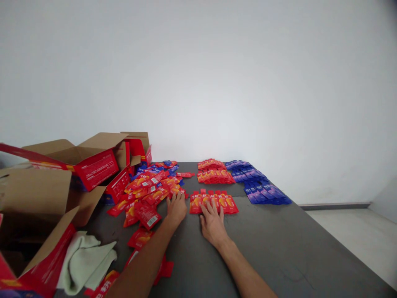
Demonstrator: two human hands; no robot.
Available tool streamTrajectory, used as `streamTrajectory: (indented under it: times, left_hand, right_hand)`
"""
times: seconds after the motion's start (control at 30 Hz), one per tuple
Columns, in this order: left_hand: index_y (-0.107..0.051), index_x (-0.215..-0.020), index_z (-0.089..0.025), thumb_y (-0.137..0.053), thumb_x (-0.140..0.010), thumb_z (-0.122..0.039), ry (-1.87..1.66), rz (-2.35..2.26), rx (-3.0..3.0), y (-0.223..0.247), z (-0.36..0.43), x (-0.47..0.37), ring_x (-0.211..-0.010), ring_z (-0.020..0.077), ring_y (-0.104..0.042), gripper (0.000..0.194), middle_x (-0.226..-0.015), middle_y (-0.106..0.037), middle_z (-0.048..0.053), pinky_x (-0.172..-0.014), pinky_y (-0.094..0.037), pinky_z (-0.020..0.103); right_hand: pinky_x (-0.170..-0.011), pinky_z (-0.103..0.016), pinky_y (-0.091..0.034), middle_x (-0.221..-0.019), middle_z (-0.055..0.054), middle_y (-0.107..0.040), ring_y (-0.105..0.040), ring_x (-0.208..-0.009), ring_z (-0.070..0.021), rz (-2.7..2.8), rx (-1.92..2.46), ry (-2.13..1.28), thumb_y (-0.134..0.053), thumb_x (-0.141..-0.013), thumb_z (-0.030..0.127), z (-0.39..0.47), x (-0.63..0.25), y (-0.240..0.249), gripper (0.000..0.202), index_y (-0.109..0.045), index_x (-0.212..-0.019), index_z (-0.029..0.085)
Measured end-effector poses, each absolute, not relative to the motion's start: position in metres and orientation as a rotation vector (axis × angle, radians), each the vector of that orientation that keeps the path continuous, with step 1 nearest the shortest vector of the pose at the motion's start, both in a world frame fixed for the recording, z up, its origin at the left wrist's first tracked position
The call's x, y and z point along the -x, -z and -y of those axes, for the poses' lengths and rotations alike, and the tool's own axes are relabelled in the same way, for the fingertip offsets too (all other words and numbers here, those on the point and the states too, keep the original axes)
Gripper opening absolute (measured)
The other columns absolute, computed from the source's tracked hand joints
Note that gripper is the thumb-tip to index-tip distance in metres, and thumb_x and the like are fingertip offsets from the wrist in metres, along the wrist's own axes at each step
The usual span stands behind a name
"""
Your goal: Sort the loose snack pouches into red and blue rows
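My right hand [213,221] rests with spread fingers on the lower edge of a row of overlapping red pouches [228,203]. Beside the right edge of a loose heap of red and blue pouches [147,186], my left hand [176,209] has its fingers apart, fingertips at a red pouch. Behind the near row lie two more groups of red pouches [215,177]. Overlapping blue pouches [266,193] are laid out to their right, in several groups running toward the back.
Open red and brown cardboard boxes [97,167] crowd the left side. A pale green cloth [87,258] lies near the front left box [51,258]. More red pouches [141,239] lie around my left forearm. The dark table [279,252] ends near a white wall.
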State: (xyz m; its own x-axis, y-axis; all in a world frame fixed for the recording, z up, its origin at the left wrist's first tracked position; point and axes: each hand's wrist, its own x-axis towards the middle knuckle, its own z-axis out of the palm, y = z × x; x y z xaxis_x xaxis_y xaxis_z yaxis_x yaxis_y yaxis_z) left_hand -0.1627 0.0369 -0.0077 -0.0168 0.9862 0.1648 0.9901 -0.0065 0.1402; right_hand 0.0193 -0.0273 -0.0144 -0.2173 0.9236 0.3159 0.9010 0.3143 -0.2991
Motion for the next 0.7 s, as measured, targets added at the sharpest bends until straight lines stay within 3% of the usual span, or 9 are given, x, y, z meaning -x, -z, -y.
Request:
streamTrajectory:
  times: [0.17,0.5,0.6,0.7]
  left_hand:
    - [-0.054,-0.128,-0.018,-0.038,-0.088,-0.016,0.364,2.13,2.195,-0.001,-0.018,0.157,-0.12,0.0306,-0.046,0.043,-0.128,-0.057,0.016,-0.101,-0.03,0.05]
    - [-0.067,-0.11,-0.013,-0.049,-0.081,-0.016,0.378,2.158,2.114,0.002,0.026,0.148,-0.114,0.0338,-0.046,0.034,-0.117,-0.056,0.019,-0.093,-0.035,0.046]
    - [-0.07,-0.101,-0.014,-0.044,-0.085,-0.014,0.433,2.116,2.089,0.009,0.032,0.149,-0.119,0.0328,-0.044,0.03,-0.117,-0.058,0.018,-0.097,-0.033,0.046]
    - [-0.067,-0.111,-0.014,-0.043,-0.087,-0.012,0.495,2.048,2.081,0.017,0.032,0.154,-0.129,0.0309,-0.038,0.034,-0.128,-0.057,0.015,-0.106,-0.024,0.047]
  right_hand:
    - [-0.114,-0.052,-0.006,-0.153,-0.005,-0.035,-0.013,-0.146,-0.0266,2.148,1.619,-0.066,-0.04,-0.093,0.029,0.028,-0.02,0.014,0.045,-0.051,-0.136,0.027]
    - [-0.114,-0.053,-0.008,-0.149,-0.006,-0.041,-0.018,-0.145,-0.0264,2.127,1.581,-0.104,-0.04,-0.092,0.026,0.037,-0.019,0.009,0.041,-0.055,-0.13,0.026]
    - [-0.114,-0.052,-0.01,-0.149,-0.006,-0.042,-0.018,-0.145,-0.0264,2.14,1.547,-0.128,-0.042,-0.091,0.024,0.04,-0.018,0.007,0.041,-0.057,-0.129,0.026]
    - [-0.114,-0.051,-0.012,-0.147,-0.005,-0.044,-0.019,-0.145,-0.026,2.133,1.504,-0.136,-0.042,-0.091,0.023,0.042,-0.019,0.006,0.04,-0.059,-0.127,0.026]
